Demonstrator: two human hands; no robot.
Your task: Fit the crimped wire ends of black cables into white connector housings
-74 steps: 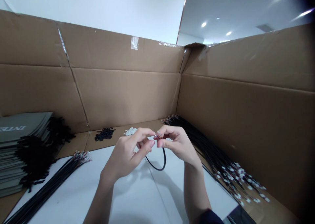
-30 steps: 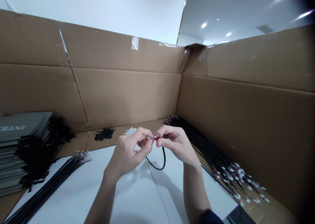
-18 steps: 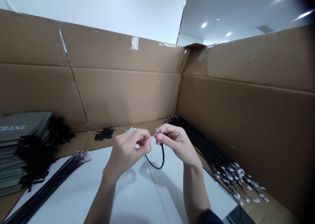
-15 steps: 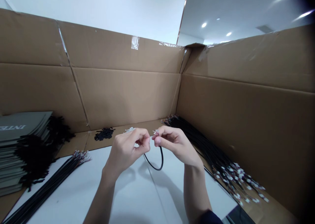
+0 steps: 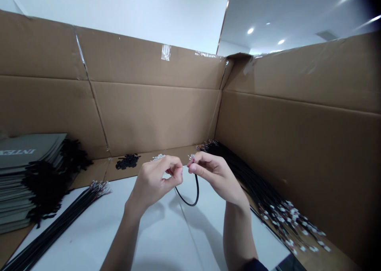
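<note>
From my remote view, the cable (image 5: 197,195) sits mid-scene, above the worktop (image 5: 166,239), sagging in a loop between both hands. Right hand (image 5: 190,168): thumb and forefinger pinch the cable just below its splayed wires (image 5: 192,157). Left hand (image 5: 181,171): thumb and forefinger pressed together, just beside the wires — I can't tell if a thin one is caught between them. Cable passes behind the left hand; its other end is hidden from me.

Progress, my read: sheath is off at this end and the wires fan out, no plug visible on them, so I'd log it as partway. Right bundle (image 5: 247,177) has white plugs (image 5: 293,215) at its near ends, bare wires at the far ones. Left bundle (image 5: 59,231) shows bare far ends; near ends out of frame. Black bits (image 5: 127,161) and white bits (image 5: 157,157) lie loose at the far side, grey stack (image 5: 29,144) at far left.
</note>
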